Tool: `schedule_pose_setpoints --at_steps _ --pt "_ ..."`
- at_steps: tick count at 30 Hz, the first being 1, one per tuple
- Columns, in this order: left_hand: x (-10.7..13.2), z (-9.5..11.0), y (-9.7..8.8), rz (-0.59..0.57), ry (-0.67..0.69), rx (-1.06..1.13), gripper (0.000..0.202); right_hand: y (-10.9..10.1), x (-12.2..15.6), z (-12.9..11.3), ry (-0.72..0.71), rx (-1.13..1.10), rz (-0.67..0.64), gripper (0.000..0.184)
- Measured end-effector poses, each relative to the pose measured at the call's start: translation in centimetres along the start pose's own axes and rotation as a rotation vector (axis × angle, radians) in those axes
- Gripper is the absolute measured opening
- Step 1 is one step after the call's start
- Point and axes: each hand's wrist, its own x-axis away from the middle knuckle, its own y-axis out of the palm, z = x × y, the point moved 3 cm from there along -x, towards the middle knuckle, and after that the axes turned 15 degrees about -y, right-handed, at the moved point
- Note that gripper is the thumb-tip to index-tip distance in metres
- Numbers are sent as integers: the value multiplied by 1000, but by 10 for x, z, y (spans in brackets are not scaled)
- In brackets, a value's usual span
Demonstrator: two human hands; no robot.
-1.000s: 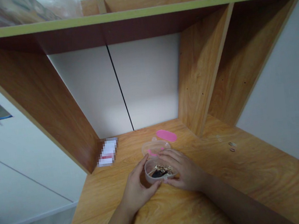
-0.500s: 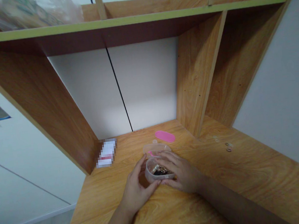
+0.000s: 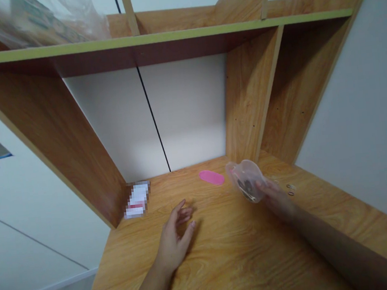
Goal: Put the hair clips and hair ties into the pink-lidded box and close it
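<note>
My right hand (image 3: 278, 197) grips a clear plastic container (image 3: 250, 169) by its side and holds it tilted above the desk. Dark and metallic small items show through its wall, too blurred to name. Its lid (image 3: 231, 172) hangs off the left side. My left hand (image 3: 175, 237) rests over the desk with the fingers apart and curved, holding nothing. Beyond the two hands a flat pink oval piece (image 3: 211, 177) lies on the desk.
Several small rings or bands (image 3: 290, 190) lie on the desk (image 3: 226, 261) at the right. A blurred-out white item (image 3: 137, 199) is at the back left. Wooden uprights (image 3: 255, 106) and a shelf (image 3: 168, 37) with a plastic bag (image 3: 45, 20) enclose the back.
My right hand has lifted the container off the desk and carried it right, tilting it. My left hand has let go of it and stayed near its former place.
</note>
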Motion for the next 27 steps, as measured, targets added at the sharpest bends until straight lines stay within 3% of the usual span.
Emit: schedule_pose_setpoints --at_steps 5,11,16,21,24,27 --pt "0 2 1 -1 11 -9 52 -45 6 -1 38 -80 67 50" --pt "0 0 0 3 -8 -23 52 -70 10 -6 10 -36 58 50" --pt "0 -1 0 -6 -5 -37 51 -74 10 -9 17 48 -20 70" --pt "0 7 1 11 38 -143 41 -71 12 -10 8 215 -109 70" --pt "0 20 11 -41 109 -294 30 -63 14 -14 -19 292 -141 72" --pt "-4 30 35 -101 107 -311 30 -49 16 -20 -48 308 -179 71"
